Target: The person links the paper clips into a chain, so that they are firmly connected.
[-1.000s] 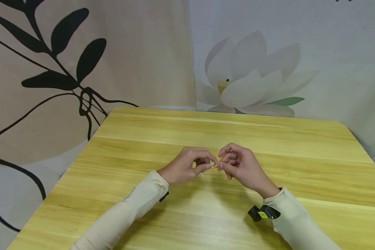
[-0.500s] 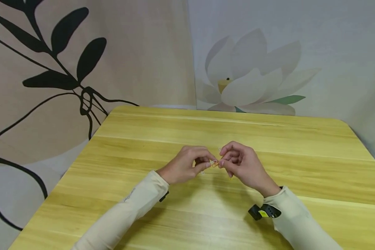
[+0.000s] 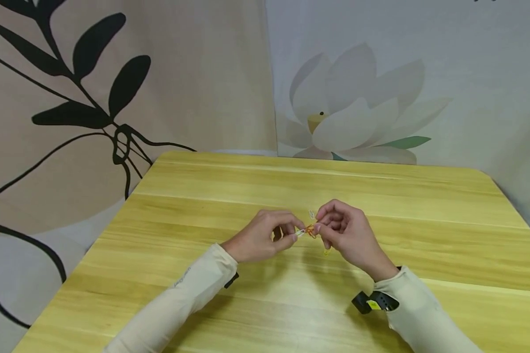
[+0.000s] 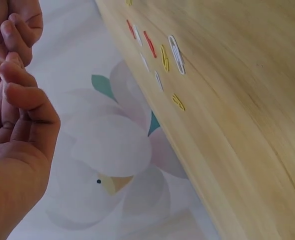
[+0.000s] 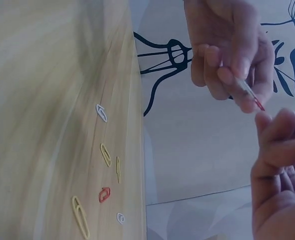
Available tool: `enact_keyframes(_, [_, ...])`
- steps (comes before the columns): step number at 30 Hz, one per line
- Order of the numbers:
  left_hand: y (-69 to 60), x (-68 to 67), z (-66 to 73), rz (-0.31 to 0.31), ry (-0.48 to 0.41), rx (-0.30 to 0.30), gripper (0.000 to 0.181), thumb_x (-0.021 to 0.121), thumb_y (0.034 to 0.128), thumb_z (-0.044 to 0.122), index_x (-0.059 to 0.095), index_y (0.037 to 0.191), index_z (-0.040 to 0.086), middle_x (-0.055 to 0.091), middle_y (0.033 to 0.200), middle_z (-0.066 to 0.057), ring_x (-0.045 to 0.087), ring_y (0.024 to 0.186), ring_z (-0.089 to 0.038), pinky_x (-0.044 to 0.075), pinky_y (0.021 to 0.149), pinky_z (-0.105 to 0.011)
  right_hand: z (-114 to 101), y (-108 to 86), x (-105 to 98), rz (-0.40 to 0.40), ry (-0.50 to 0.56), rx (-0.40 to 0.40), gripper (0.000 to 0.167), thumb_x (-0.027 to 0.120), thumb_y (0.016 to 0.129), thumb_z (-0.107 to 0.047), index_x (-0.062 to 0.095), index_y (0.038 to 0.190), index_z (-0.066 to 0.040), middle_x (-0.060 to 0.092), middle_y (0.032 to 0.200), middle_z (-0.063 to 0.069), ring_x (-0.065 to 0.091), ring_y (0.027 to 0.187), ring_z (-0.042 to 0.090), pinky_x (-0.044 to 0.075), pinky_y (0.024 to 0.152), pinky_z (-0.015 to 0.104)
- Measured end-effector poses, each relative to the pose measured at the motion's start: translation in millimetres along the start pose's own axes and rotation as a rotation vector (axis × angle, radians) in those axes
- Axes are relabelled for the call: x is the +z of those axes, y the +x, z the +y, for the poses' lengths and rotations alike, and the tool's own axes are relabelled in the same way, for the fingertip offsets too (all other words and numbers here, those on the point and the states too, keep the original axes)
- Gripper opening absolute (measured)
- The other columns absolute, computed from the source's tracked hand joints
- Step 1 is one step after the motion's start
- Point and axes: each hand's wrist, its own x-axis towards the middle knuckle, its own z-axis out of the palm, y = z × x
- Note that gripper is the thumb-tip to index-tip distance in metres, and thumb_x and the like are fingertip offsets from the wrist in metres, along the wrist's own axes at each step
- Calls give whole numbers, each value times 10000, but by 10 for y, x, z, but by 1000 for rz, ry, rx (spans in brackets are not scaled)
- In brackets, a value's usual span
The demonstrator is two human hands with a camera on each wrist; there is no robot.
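Observation:
In the head view my left hand (image 3: 265, 236) pinches a white paper clip (image 3: 299, 233) between thumb and index finger. Just right of it, my right hand (image 3: 346, 234) pinches an orange-red paper clip (image 3: 310, 231) at its fingertips. The two clips meet end to end; whether they are hooked together is too small to tell. From the right wrist, the white clip juts out of the left fingers, with the red clip (image 5: 259, 104) at its tip close to the right fingertips.
Loose paper clips lie on the wooden table (image 3: 203, 186): a white clip (image 3: 311, 214) behind the hands and a yellow clip (image 3: 326, 251) under the right hand. Wrist views show several more, including a red clip (image 5: 104, 194). A patterned backdrop (image 3: 229, 73) stands behind the table.
The right hand has shifted slightly right, widening the gap between the hands. More of the white and orange-red clips shows between the fingertips. The white clip on the table behind is more exposed.

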Motion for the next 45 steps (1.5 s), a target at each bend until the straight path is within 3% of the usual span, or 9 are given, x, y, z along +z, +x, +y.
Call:
enact_keyframes(10, [14,7,17,-21,-92,-91,83,612,951,80,671,994,118,708,850,-63,623,754,-97,480,613,-188,-31,8,75,1,-3,-31,82,643,923,25,594,988,31,650,818,226,569,529,136,519,488,349])
enact_keyframes(16, [12,45,15,-54,-193,-128,98,590,1006,187,639,977,106,695,843,-97,669,769,-321,517,619,-231,-52,-19,109,-5,-30,-63,71,652,928,8,600,974,20,661,793,122,565,520,137,513,485,322])
enact_keyframes(23, [35,59,-3,-63,-201,-135,137,596,1004,170,639,919,72,689,804,-76,652,728,-365,504,581,-224,-89,-28,123,-6,-52,-80,60,649,934,1,607,977,9,627,751,72,561,510,142,491,466,312])
enact_keyframes(30, [42,70,17,-81,-232,-106,131,580,1020,167,662,987,70,695,866,-146,672,755,-329,564,655,-291,-103,-44,113,2,-64,-91,57,650,933,3,612,972,-15,625,748,72,562,508,178,483,458,309])
enact_keyframes(35, [50,78,24,-56,-205,-100,123,583,1013,164,673,974,91,695,844,-89,665,797,-254,519,663,-212,-102,-47,109,10,-79,-111,69,656,925,11,615,962,-30,631,748,70,561,508,197,488,459,304])
enact_keyframes(40, [55,82,32,-75,-241,-110,141,558,1029,157,656,954,88,689,868,-132,668,799,-294,511,683,-210,-125,-52,103,11,-98,-119,80,659,926,5,621,962,-55,637,753,63,558,511,237,482,456,284])
enact_keyframes(45, [50,89,29,-117,-281,-98,183,505,1054,138,653,985,57,694,909,-163,671,764,-201,570,731,-331,-120,-66,88,11,-116,-114,62,653,929,8,623,966,-31,633,756,68,546,506,158,482,457,282])
